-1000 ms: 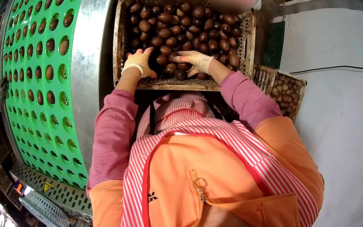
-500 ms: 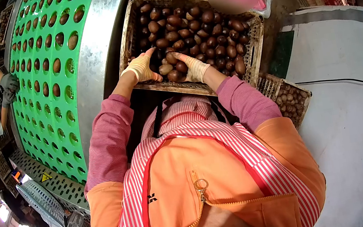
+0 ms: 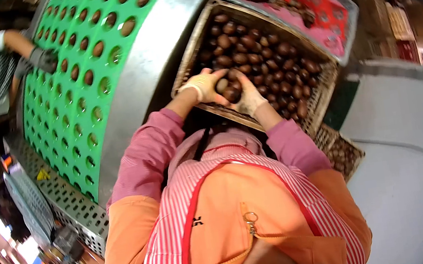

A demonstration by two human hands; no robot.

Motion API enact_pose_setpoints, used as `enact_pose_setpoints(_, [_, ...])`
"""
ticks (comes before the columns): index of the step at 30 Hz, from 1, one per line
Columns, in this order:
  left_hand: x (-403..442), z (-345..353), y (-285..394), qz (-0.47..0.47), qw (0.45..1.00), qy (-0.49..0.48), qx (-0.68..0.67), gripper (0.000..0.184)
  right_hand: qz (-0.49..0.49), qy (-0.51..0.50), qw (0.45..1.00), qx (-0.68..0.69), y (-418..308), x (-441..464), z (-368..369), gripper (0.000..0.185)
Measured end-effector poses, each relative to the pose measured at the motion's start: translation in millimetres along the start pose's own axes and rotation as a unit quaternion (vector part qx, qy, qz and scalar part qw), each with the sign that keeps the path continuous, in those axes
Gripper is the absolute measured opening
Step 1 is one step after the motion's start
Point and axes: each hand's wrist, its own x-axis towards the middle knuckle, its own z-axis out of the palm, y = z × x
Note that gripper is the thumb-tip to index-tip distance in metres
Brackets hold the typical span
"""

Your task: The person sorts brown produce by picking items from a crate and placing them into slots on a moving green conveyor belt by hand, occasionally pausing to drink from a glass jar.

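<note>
My left hand [image 3: 204,87] and my right hand [image 3: 249,97], both in pale wraps, are cupped from either side around several brown nuts [image 3: 229,90]. They are over the near left corner of a worn plastic crate [image 3: 190,53]. Many more dark brown, glossy nuts [image 3: 282,75] fill the crate behind and to the right of my hands. My palms and some of the held nuts are hidden.
Left of the crate stands a machine with a metal rim [image 3: 157,63] and a green holed surface [image 3: 65,121] carrying nuts. A co-worker's gloved hands [image 3: 43,60] are at its far side. Behind lies a lined tray [image 3: 352,29]; another crate [image 3: 357,156] is at right.
My hands have closed together around several nuts and lifted them. The view has turned, so the crate appears farther right. The co-worker's hands are apart over the green surface's edge.
</note>
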Motion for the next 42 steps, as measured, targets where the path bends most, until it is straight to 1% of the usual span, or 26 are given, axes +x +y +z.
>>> enact_pose_setpoints(2, [-0.7, 3.8, 1.8, -0.003, 0.999, 0.02, -0.042, 0.112, -0.019, 0.003, 0.999, -0.028, -2.6, -21.1, 24.1, 0.048])
enact_pose_setpoints(4, [-2.4, 0.6, 11.6, -0.033, 0.997, 0.036, -0.06, 0.11, -0.024, -0.004, 0.999, -0.029, -1.6, -10.4, 21.6, 0.056])
enact_pose_setpoints(6, [-10.5, 0.4, 12.9, -0.013, 0.994, 0.041, -0.102, 0.105, -0.038, -0.025, 0.999, -0.013, 0.8, -1.0, 11.1, 0.058])
enact_pose_setpoints(8, [-5.7, -0.2, 6.5, 0.014, 0.99, 0.049, -0.13, 0.101, -0.026, 0.004, 0.999, 0.018, -4.0, 2.7, 12.0, 0.057])
enact_pose_setpoints(10, [0.2, -10.7, 6.5, 0.074, 0.983, 0.097, -0.138, 0.098, -0.094, 0.013, 0.995, -0.028, -8.1, -33.2, 48.3, 0.06])
enact_pose_setpoints(11, [-7.0, -20.4, 12.4, 0.084, 0.978, 0.115, -0.152, 0.098, -0.107, 0.003, 0.993, -0.052, -11.2, -43.2, 57.1, 0.063])
enact_pose_setpoints(14, [-34.5, -52.5, 22.0, 0.117, 0.96, 0.188, -0.174, 0.094, -0.128, -0.056, 0.985, -0.101, -29.4, -62.2, 81.5, 0.068])
enact_pose_setpoints(16, [-51.2, -69.2, 12.5, 0.141, 0.933, 0.279, -0.177, 0.088, -0.166, -0.046, 0.976, -0.133, -26.5, -75.1, 129.9, 0.07])
enact_pose_setpoints(17, [-64.8, -73.9, 4.4, 0.139, 0.921, 0.313, -0.187, 0.085, -0.15, -0.07, 0.975, -0.149, -20.2, -79.1, 147.5, 0.073])
enact_pose_setpoints(20, [-114.7, -91.2, -36.1, 0.107, 0.888, 0.404, -0.192, 0.075, -0.16, -0.165, 0.948, -0.219, 5.9, -63.4, 209.0, 0.068])
enact_pose_setpoints(22, [-148.0, -86.2, -79.2, 0.088, 0.848, 0.492, -0.175, 0.072, -0.183, -0.188, 0.923, -0.282, 46.9, -47.8, 258.7, 0.059])
enact_pose_setpoints(23, [-172.0, -86.1, -97.2, 0.057, 0.833, 0.515, -0.196, 0.07, -0.176, -0.192, 0.912, -0.317, 69.8, -38.2, 283.3, 0.055])
enact_pose_setpoints(24, [-199.9, -83.0, -114.8, 0.024, 0.818, 0.532, -0.218, 0.069, -0.138, -0.189, 0.901, -0.365, 89.0, -21.3, 297.3, 0.057])
enact_pose_setpoints(26, [-233.6, -64.3, -160.9, -0.042, 0.768, 0.611, -0.187, 0.066, -0.07, -0.163, 0.885, -0.431, 135.3, 11.0, 328.7, 0.06])
enact_pose_setpoints(27, [-254.5, -55.6, -178.2, -0.084, 0.756, 0.619, -0.196, 0.065, -0.089, -0.219, 0.853, -0.465, 164.2, 19.2, 343.8, 0.054])
enact_pose_setpoints(28, [-271.2, -47.6, -195.6, -0.123, 0.74, 0.628, -0.204, 0.064, -0.004, -0.288, 0.857, -0.428, 182.0, 41.9, 351.9, 0.048])
enact_pose_setpoints(29, [-286.9, -38.1, -214.4, -0.141, 0.733, 0.627, -0.221, 0.064, 0.057, -0.252, 0.869, -0.422, 205.6, 59.3, 364.8, 0.042])
enact_pose_setpoints(30, [-301.6, -27.6, -231.5, -0.161, 0.727, 0.624, -0.238, 0.063, 0.09, -0.269, 0.861, -0.423, 224.7, 84.7, 364.8, 0.046])
enact_pose_setpoints(33, [-318.5, -4.7, -269.8, -0.184, 0.695, 0.608, -0.337, 0.058, 0.035, -0.223, 0.768, -0.599, 256.3, 102.4, 392.9, 0.057])
enact_pose_setpoints(34, [-324.5, -2.2, -274.6, -0.176, 0.681, 0.597, -0.385, 0.057, 0.013, -0.222, 0.741, -0.633, 258.8, 107.1, 399.2, 0.055])
enact_pose_setpoints(36, [-342.3, -2.0, -286.6, -0.198, 0.7, 0.615, -0.303, 0.054, -0.119, -0.261, 0.622, -0.728, 261.2, 128.5, 414.3, 0.05])
enact_pose_setpoints(37, [-347.1, -0.9, -294.4, -0.208, 0.708, 0.623, -0.261, 0.053, -0.175, -0.219, 0.528, -0.802, 256.4, 131.2, 432.0, 0.048])
enact_pose_setpoints(38, [-350.9, -0.5, -308.5, -0.23, 0.707, 0.625, -0.236, 0.049, -0.415, -0.254, 0.314, -0.815, 252.6, 154.0, 433.3, 0.048])
enact_pose_setpoints(40, [-373.1, -14.4, -322.6, -0.288, 0.733, 0.593, -0.169, 0.045, -0.393, -0.181, 0.094, -0.897, 254.9, 142.6, 467.5, 0.044])
enact_pose_setpoints(41, [-378.1, -20.0, -331.5, -0.32, 0.743, 0.57, -0.145, 0.043, -0.373, -0.18, 0.056, -0.908, 250.5, 154.8, 473.3, 0.04])
enact_pose_setpoints(42, [-383.8, -26.8, -341.3, -0.339, 0.75, 0.557, -0.113, 0.042, -0.345, -0.183, 0.088, -0.916, 249.3, 158.5, 485.3, 0.038])
